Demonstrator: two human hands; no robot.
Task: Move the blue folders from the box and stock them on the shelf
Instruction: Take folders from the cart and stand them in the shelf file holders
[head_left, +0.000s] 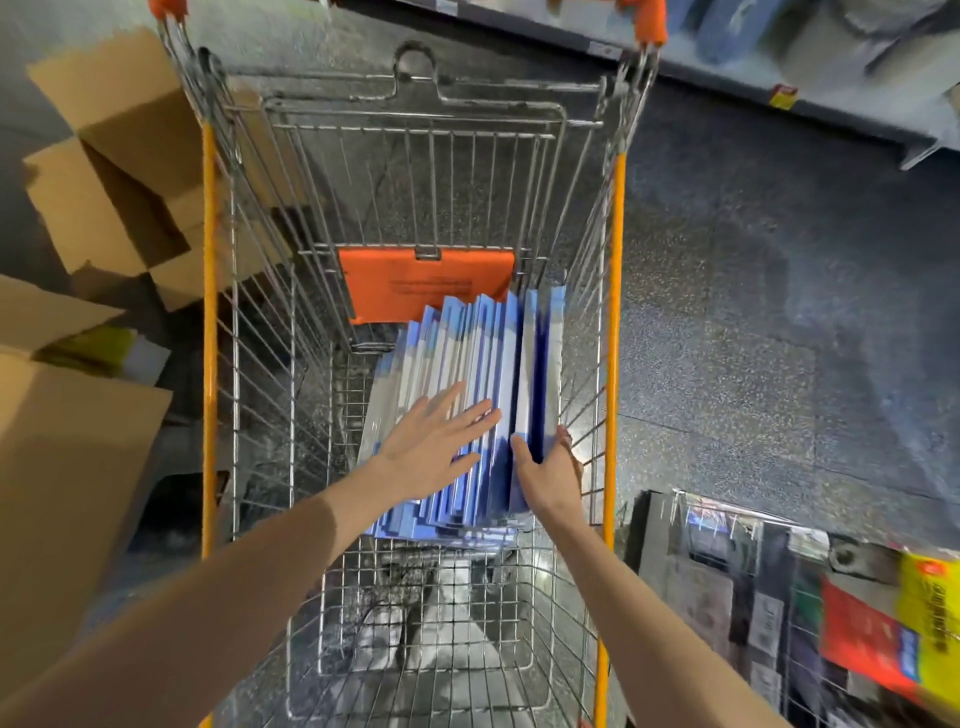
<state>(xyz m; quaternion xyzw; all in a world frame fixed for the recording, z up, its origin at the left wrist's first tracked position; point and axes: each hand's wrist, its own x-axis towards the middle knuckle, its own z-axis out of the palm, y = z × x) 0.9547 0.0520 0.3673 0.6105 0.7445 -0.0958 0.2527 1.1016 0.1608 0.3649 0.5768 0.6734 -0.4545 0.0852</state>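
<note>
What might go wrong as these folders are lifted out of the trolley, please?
The left hand only lies flat on the leaning blue folders; once it lifts, that row may slump flat. The right hand holds the upright folders beside the cart's wire side, so fingers or corners could snag there.

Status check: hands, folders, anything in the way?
Left hand flat on leaning blue folders in the cart. Right hand grips the rightmost few. Cart's wire side close beside right hand; nothing else in the way.
</note>
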